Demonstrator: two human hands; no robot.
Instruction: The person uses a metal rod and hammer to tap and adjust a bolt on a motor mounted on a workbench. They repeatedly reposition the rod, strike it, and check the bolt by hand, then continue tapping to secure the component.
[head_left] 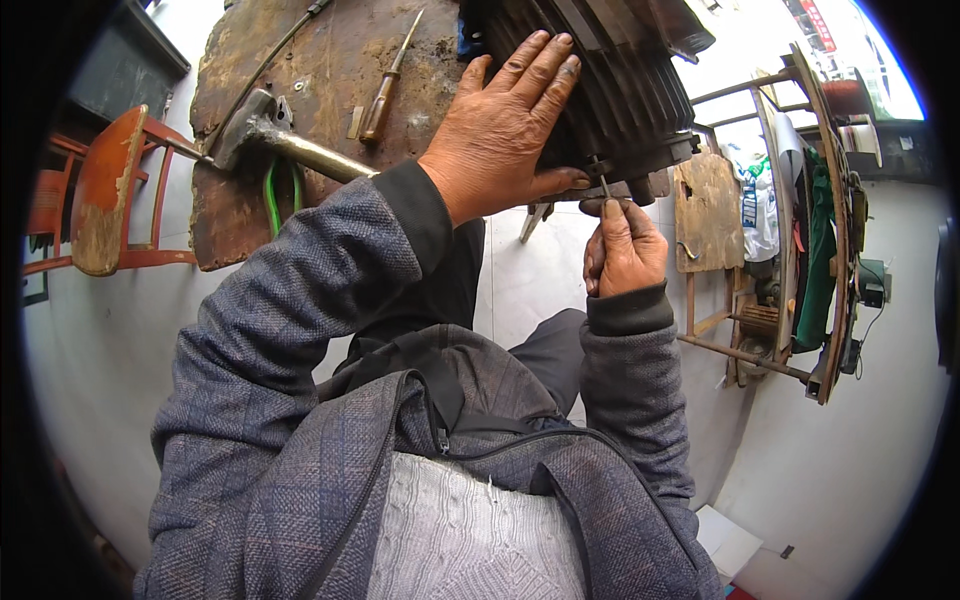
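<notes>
A dark finned electric motor housing (pixel 625 95) lies at the workbench's near right edge. My left hand (pixel 500 135) rests flat on its fins, fingers stretched out and holding nothing. Its thumb lies along the end of the housing. At that end my right hand (pixel 627 245) is closed in a pinch. Between its thumb and fingers is a thin metal rod (pixel 604 186), its upper tip against the housing's end flange. The rod's lower part is hidden in the fingers, so its exact kind does not show.
On the worn wooden bench (pixel 335 60) lie a hammer (pixel 300 150), a screwdriver (pixel 385 95), green-handled pliers (pixel 272 197) and a black cable (pixel 262 70). A red wooden chair (pixel 108 190) stands left. To the right is a rack (pixel 815 250) with cloth and bags, beside a wooden board (pixel 708 215).
</notes>
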